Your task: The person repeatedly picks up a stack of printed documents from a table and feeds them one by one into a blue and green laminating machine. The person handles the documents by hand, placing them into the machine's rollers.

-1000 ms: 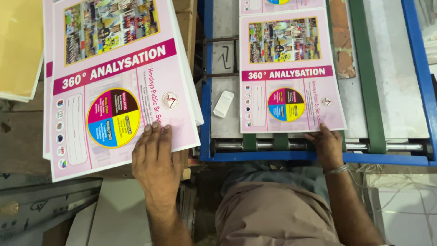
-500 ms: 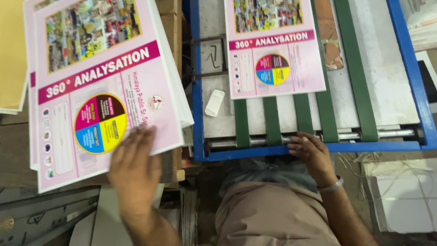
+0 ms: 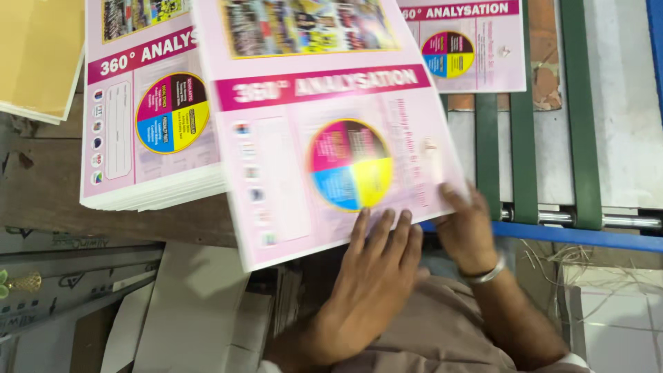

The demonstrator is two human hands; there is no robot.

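Both hands, left hand (image 3: 373, 276) and right hand (image 3: 469, 224), grip 1 pink sheet (image 3: 324, 131) with closed fingers, beside the stack (image 3: 148, 117).

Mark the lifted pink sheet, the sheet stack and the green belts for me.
lifted pink sheet (image 3: 345, 166), head view, on its coloured circle.
sheet stack (image 3: 145, 117), head view, on the top sheet's face.
green belts (image 3: 577, 110), head view, on the right-hand belt.
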